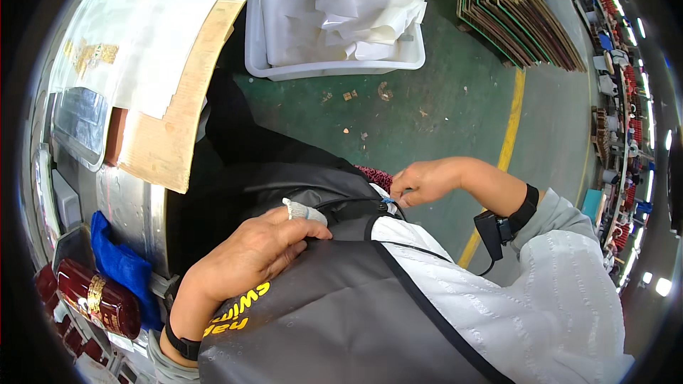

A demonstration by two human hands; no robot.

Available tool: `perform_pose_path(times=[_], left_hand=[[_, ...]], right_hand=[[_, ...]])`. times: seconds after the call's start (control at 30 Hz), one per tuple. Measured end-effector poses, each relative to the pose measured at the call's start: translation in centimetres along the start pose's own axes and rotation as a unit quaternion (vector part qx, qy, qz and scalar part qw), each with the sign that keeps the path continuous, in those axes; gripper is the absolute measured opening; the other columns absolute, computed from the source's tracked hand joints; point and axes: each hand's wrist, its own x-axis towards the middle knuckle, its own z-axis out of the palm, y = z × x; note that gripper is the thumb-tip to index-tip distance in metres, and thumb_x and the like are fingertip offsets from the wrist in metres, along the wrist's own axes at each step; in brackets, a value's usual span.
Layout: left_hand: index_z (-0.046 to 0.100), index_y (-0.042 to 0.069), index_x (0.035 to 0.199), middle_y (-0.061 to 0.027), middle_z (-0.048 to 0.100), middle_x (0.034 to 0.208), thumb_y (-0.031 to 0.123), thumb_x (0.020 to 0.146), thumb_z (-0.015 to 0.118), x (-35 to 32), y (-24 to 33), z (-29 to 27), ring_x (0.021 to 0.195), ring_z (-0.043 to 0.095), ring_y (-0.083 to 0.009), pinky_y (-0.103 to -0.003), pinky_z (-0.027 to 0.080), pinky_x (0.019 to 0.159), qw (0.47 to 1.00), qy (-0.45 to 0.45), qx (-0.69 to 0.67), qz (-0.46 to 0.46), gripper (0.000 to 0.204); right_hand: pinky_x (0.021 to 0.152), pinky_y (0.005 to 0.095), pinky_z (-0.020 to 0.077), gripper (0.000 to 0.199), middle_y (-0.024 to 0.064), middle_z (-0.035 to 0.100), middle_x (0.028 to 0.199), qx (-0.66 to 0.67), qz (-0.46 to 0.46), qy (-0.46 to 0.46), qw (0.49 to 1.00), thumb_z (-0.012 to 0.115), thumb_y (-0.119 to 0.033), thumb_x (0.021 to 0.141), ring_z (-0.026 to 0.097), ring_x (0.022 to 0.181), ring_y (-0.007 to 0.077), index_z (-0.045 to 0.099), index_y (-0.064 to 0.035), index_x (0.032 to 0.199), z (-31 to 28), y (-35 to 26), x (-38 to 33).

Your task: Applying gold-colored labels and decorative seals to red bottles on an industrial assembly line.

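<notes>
My left hand (260, 249) presses against the dark grey apron (334, 313) at my waist, its fingers curled on the cloth. A white finger cover (306, 212) sits on one fingertip. Over at my right side, my right hand (425, 183) has its fingers drawn together beside the apron's edge. A black cord with a small blue piece (386, 204) lies by those fingertips; what they pinch is hidden. Red patterned cloth (375, 176) shows just left of that hand. The white shirt (491, 299) is partly uncovered beside the apron.
On the left, a metal workbench holds white sheets and cardboard (192, 99). A blue cloth (117, 263) and dark red glossy containers (98, 299) are nearer. Ahead stand a white tub (338, 70) of crumpled film and stacked boards (516, 14). A yellow line (509, 135) crosses the green floor.
</notes>
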Motion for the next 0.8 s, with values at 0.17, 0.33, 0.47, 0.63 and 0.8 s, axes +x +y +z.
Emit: perform_pose_path(times=[0.17, 0.33, 0.47, 0.63, 0.8], left_hand=[[0.060, 0.008, 0.117, -0.0160, 0.062, 0.108, -0.003, 0.083, 0.059, -0.2, 0.2, 0.0, 0.097, 0.059, -0.0369, -0.041, 0.048, 0.085, 1.000, 0.006, -0.009, -0.001, 0.035], [0.060, 0.008, 0.119, -0.0169, 0.062, 0.113, -0.003, 0.085, 0.059, -0.2, 0.3, -0.1, 0.101, 0.059, -0.0374, -0.041, 0.048, 0.087, 1.000, 0.004, -0.016, -0.010, 0.036], [0.059, 0.008, 0.122, -0.0181, 0.060, 0.119, -0.005, 0.085, 0.058, -0.4, 0.4, 0.1, 0.108, 0.058, -0.0379, -0.041, 0.047, 0.093, 0.999, 0.016, -0.026, -0.010, 0.039], [0.058, 0.008, 0.124, -0.0186, 0.059, 0.122, -0.006, 0.085, 0.058, 0.0, 0.1, -0.1, 0.112, 0.057, -0.0379, -0.041, 0.047, 0.095, 1.000, 0.014, -0.021, 0.005, 0.041], [0.058, 0.009, 0.125, -0.0179, 0.060, 0.121, -0.005, 0.086, 0.057, -0.1, 0.5, -0.2, 0.112, 0.057, -0.0380, -0.040, 0.046, 0.095, 0.999, 0.000, -0.035, -0.015, 0.042]], right_hand=[[0.085, 0.0373, 0.0459, 0.019, 0.0107, 0.062, 0.099, -0.051, -0.042, 0.057, 0.996, 0.066, -0.019, 0.086, 0.058, 0.099, 0.0268, 0.064, -0.0040, 0.098, -0.4, -0.9, 0.6], [0.076, 0.0345, 0.0480, 0.020, 0.0093, 0.061, 0.094, -0.075, -0.100, 0.099, 0.987, 0.067, -0.022, 0.087, 0.060, 0.090, 0.0229, 0.066, -0.0019, 0.089, 0.4, 0.1, 1.6], [0.075, 0.0325, 0.0470, 0.021, 0.0067, 0.061, 0.093, 0.013, -0.082, 0.082, 0.993, 0.067, -0.022, 0.088, 0.058, 0.090, 0.0196, 0.066, -0.0016, 0.088, 0.0, 0.8, 1.2], [0.076, 0.0312, 0.0464, 0.022, 0.0046, 0.059, 0.096, 0.167, -0.054, 0.023, 0.984, 0.067, -0.024, 0.088, 0.056, 0.091, 0.0167, 0.066, -0.0016, 0.091, -0.5, 0.9, 0.3], [0.079, 0.0324, 0.0464, 0.023, 0.0063, 0.059, 0.101, 0.083, -0.065, 0.019, 0.994, 0.065, -0.024, 0.089, 0.057, 0.093, 0.0191, 0.066, -0.0022, 0.094, -0.1, 1.0, 1.4]])
